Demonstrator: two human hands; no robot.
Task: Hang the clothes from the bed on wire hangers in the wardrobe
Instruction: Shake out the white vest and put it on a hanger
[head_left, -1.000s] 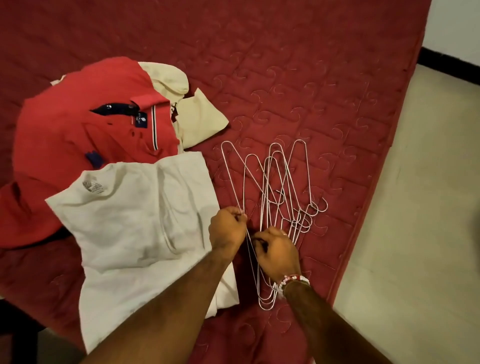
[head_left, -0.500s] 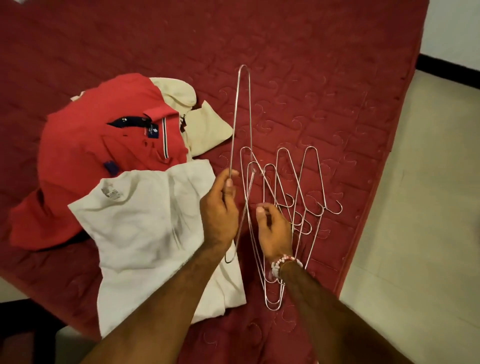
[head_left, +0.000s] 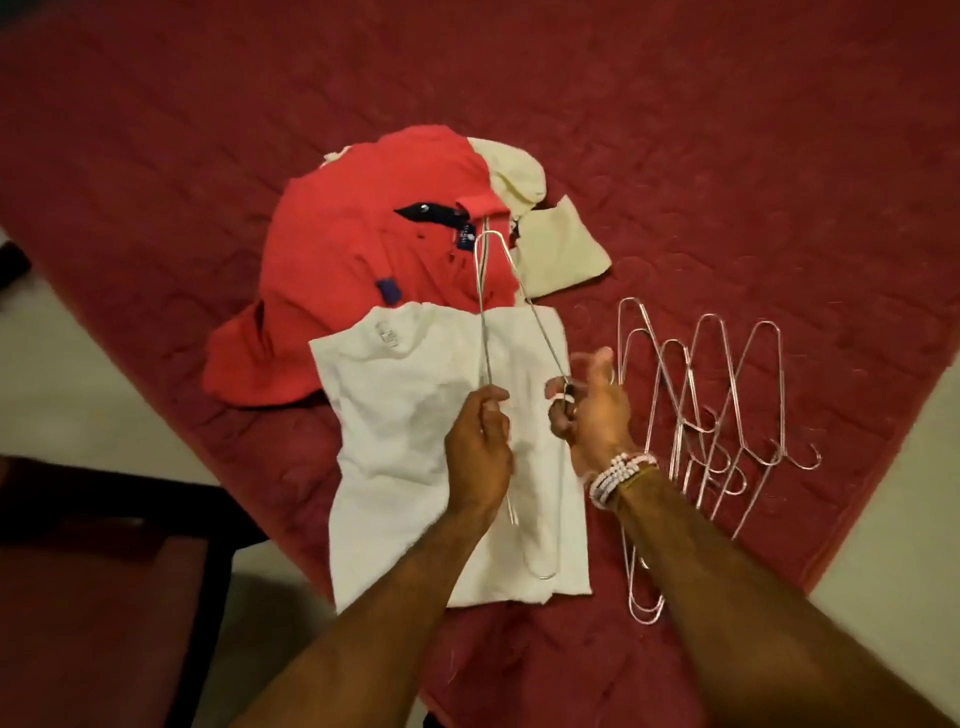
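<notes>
Pale floor (head_left: 883, 597): bare, lies well to the right of the right hand (head_left: 592, 410), and shows again in a strip far to the left of the left hand (head_left: 480, 447).

Dark piece of furniture (head_left: 104, 597): below and left of the left hand, standing on the floor. Black frame, reddish flat top. Kind not identifiable.

Small dark object (head_left: 13, 265): at the far left edge, above the level of both hands. Blurred, cut off by the frame.

Bead bracelets (head_left: 618, 475): white and pinkish strands, stacked on the wrist just below the right hand.
</notes>
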